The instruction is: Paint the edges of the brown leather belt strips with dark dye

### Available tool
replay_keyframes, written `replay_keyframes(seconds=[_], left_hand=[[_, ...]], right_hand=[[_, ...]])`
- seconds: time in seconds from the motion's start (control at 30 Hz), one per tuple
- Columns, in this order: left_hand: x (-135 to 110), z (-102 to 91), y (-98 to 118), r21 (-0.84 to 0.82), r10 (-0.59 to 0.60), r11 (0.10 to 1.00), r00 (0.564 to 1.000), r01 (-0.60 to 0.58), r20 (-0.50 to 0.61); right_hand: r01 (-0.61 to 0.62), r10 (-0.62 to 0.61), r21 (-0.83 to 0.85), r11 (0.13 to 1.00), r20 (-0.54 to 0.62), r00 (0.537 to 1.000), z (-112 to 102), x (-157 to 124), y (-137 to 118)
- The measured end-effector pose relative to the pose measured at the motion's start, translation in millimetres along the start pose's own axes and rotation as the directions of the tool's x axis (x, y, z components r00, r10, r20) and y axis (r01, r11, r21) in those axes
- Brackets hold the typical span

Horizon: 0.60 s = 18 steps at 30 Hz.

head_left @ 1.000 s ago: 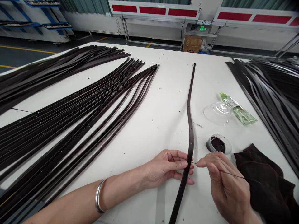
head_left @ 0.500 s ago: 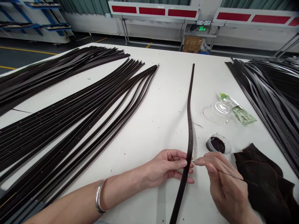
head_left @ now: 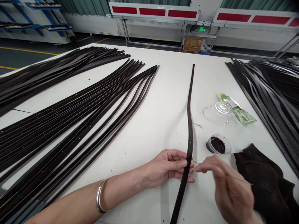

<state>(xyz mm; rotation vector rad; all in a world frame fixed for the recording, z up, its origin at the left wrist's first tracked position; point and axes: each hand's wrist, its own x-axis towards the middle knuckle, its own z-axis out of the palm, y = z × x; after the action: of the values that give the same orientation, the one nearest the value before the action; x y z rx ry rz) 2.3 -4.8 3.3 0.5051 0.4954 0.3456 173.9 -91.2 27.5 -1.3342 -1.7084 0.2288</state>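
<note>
- Our left hand (head_left: 169,168) held a single dark strap (head_left: 190,124), with the thumb and fingers closed narrowly on its left edge.
- The strap lay on the white table (head_left: 158,102). It ran from the near edge, just right of centre, to the far side, with a slight bend at mid-length and a row of punched holes.
- Our right hand (head_left: 230,191) was blurred. Its thumb and forefinger were pinched shut on a thin rod (head_left: 235,179).
- The left tip of the rod met the strap's right edge, just beside the left fingertips. Its other end pointed right, over the cloth.
- A silver bangle (head_left: 99,196) sat on the left wrist.
- A small cup of dark dye (head_left: 218,145) stood near the right hand, on its far side.
- A dark cloth (head_left: 263,183) lay crumpled at the near right, just beside the cup.
- A clear lid (head_left: 218,112) and a green bottle (head_left: 238,112) lay farther off, touching each other. The bottle lay on its side.
- Fanned bundles of straps (head_left: 70,124) covered the left of the table, well apart from the held strap.
- A second stack of straps (head_left: 273,93) lay along the right edge.
</note>
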Motion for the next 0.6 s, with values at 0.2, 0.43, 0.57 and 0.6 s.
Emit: replay_keyframes(seconds=[0.2,0.43,0.57,0.6], left_hand=[[0.5,-1.3,-0.3,-0.011,0.0,1.0,1.0,0.0,0.023],[-1.3,0.9,-0.4,-0.004,-0.007,1.0,1.0,0.007,0.022],[-3.9,1.9,-1.0,0.012,-0.075,0.997,0.995,0.074,0.062],[-4.4,1.9,-1.0,0.013,-0.085,0.996,0.994,0.085,0.063]], right_hand=[[-0.49,0.518,0.188,0.851,-0.142,0.844,6.4,-6.8,8.6],[-0.549,0.615,0.427,0.719,-0.023,0.788,14.4,5.5,18.0],[-0.537,0.636,0.457,0.709,-0.088,0.766,7.1,24.3,27.2],[-0.531,0.635,0.458,0.713,-0.1,0.766,5.2,28.7,28.7]])
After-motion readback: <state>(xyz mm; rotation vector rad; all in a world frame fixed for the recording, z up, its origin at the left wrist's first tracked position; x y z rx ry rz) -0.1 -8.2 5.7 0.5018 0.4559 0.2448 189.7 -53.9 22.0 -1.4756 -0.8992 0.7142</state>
